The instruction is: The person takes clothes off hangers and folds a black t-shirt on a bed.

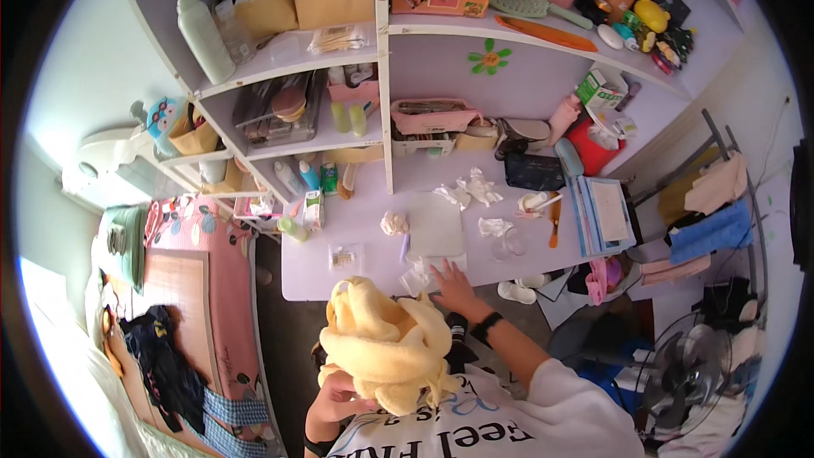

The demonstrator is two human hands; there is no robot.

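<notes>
My left hand [341, 397] grips a bundled pale yellow fluffy cloth [385, 340], held against the front of my white printed shirt. My right hand [453, 286] reaches to the desk's front edge with its fingers spread, touching or just over clear crumpled plastic [416, 277]. Beyond that hand lies a flat light grey rectangular item [437, 226]. A crumpled tissue [395, 222] rests to its left, and more crumpled tissues [478, 187] lie behind it on the right. Further left is a small clear packet [345, 257]. A transparent round container [507, 245] stands right of the grey item.
The lilac desk [305, 283] sits under crowded shelves [439, 30]. Books [601, 216] and an orange comb [554, 221] are at its right. A green-capped bottle [292, 228] is near its left end. A bed [235, 261] lies left; a fan [687, 369] stands right.
</notes>
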